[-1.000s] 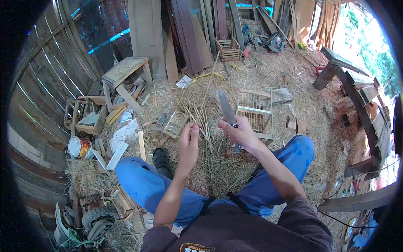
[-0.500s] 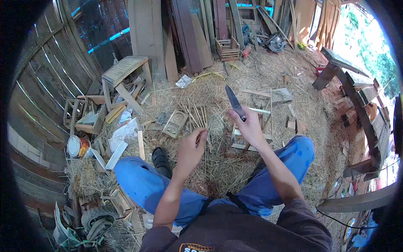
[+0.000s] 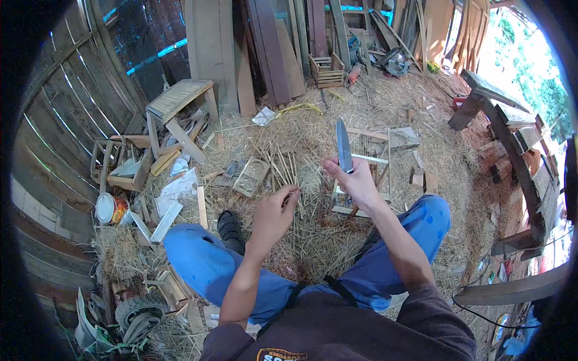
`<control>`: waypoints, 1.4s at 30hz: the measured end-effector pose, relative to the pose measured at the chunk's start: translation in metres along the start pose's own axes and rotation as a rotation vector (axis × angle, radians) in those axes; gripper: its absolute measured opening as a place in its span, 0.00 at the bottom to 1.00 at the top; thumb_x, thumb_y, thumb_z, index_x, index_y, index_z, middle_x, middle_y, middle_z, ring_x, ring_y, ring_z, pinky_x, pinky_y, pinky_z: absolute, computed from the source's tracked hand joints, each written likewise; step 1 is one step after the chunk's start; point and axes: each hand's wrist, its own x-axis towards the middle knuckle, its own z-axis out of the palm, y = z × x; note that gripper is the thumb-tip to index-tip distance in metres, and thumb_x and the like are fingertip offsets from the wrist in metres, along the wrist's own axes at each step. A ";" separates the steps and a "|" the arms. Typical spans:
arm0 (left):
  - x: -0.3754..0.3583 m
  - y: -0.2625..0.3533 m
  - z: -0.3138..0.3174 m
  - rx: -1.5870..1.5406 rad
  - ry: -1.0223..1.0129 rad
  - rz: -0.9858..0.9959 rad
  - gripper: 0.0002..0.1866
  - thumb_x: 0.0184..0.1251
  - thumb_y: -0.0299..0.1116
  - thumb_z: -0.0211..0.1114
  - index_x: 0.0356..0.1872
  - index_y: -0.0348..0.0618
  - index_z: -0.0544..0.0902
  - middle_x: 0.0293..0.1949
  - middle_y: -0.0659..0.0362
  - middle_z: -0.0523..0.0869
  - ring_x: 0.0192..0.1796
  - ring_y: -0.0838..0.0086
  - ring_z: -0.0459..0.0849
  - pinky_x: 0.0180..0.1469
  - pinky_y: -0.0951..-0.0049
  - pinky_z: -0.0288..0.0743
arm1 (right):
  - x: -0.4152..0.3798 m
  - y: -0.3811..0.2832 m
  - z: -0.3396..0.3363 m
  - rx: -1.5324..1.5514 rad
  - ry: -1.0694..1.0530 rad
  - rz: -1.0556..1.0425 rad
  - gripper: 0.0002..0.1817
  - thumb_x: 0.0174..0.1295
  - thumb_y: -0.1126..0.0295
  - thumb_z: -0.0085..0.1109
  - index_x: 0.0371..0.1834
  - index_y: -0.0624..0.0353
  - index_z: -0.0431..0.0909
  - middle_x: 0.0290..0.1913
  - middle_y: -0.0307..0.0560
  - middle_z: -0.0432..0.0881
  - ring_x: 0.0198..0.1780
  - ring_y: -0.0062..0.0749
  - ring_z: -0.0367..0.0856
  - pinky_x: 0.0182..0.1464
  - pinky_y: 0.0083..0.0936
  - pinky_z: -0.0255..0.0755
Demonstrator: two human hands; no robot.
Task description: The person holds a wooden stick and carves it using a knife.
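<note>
My right hand [image 3: 359, 185] is wrapped around the handle of a knife [image 3: 343, 144], whose blade points up and away from me. My left hand [image 3: 274, 218] is lower and to the left, with thumb and fingertips pinched together. Whatever lies in that pinch is too small or hidden to make out. Just beyond its fingertips, several thin wooden sticks [image 3: 282, 165] fan out over the straw. A wooden frame with slats [image 3: 385, 171] stands on the floor behind my right hand. A light wooden block with round recesses [image 3: 251, 177] lies left of the sticks.
Straw and shavings cover the floor between my knees. On the left are a small wooden stool [image 3: 179, 99], a paint can [image 3: 112, 208] and scrap wood. Planks [image 3: 268, 54] lean at the back beside a slatted crate [image 3: 327, 70] and a circular saw [image 3: 395, 62]. A timber bench [image 3: 518, 138] stands right.
The knife has turned more upright, its tip shifting right, and my right hand has moved slightly right and down. My left hand remains nearly in place, still pinched.
</note>
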 end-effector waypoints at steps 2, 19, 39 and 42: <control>-0.001 0.000 0.000 0.009 0.011 0.016 0.14 0.73 0.39 0.61 0.48 0.40 0.84 0.28 0.44 0.86 0.26 0.56 0.84 0.31 0.62 0.73 | 0.000 -0.002 0.000 0.022 -0.018 0.037 0.13 0.67 0.59 0.67 0.39 0.58 0.81 0.21 0.28 0.73 0.17 0.09 0.60 0.19 0.15 0.51; -0.001 0.014 -0.012 0.063 -0.039 -0.044 0.13 0.69 0.37 0.66 0.48 0.43 0.89 0.29 0.50 0.88 0.26 0.69 0.84 0.33 0.70 0.75 | -0.002 -0.010 -0.012 0.320 -0.098 0.228 0.14 0.69 0.60 0.65 0.43 0.62 0.83 0.16 0.26 0.67 0.15 0.10 0.58 0.18 0.16 0.50; 0.006 0.002 -0.034 -0.081 0.452 0.191 0.17 0.57 0.36 0.77 0.46 0.44 0.88 0.35 0.60 0.88 0.29 0.77 0.79 0.33 0.74 0.74 | 0.000 0.016 0.002 -0.320 0.029 0.048 0.20 0.68 0.59 0.65 0.22 0.62 0.79 0.15 0.33 0.70 0.20 0.18 0.63 0.24 0.27 0.57; 0.011 0.015 -0.017 -0.382 0.505 0.166 0.21 0.59 0.35 0.76 0.52 0.41 0.85 0.43 0.59 0.87 0.37 0.80 0.80 0.39 0.76 0.75 | 0.000 0.023 0.010 -0.063 0.042 0.117 0.20 0.69 0.61 0.65 0.22 0.62 0.79 0.18 0.27 0.69 0.23 0.14 0.61 0.24 0.23 0.55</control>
